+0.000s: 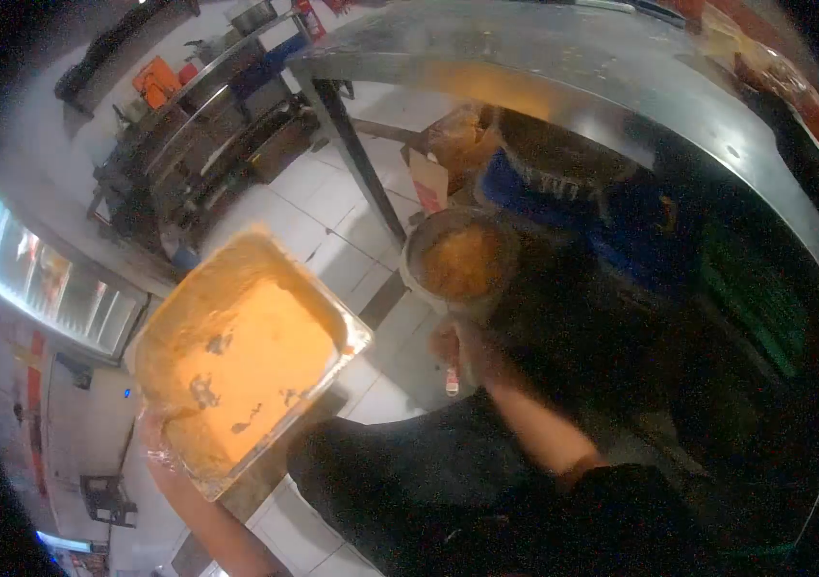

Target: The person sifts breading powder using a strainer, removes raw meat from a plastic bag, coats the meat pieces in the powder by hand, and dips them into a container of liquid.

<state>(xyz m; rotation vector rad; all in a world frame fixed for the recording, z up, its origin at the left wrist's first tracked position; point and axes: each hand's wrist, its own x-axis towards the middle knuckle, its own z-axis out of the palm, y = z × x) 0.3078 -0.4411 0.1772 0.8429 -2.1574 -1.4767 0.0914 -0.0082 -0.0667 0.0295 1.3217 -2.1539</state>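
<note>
A metal pan (pixel 356 338) coated with orange sauce is tilted at the left of the head view. My left hand (pixel 161 438) grips its lower left edge. At the centre, my right hand (pixel 454 344) is closed around a utensil handle (pixel 453 383) with a light lower end; the utensil's other end cannot be made out. Just beyond that hand, a round bucket (pixel 413 279) holds orange-brown food. The bucket stands on the floor beside the table leg.
A steel table (pixel 563 82) spans the upper right, its leg (pixel 356 154) close to the bucket. Blue crates (pixel 525 192) sit beneath it. A lit display fridge (pixel 53 279) is at the left, with shelving (pixel 198 135) farther back.
</note>
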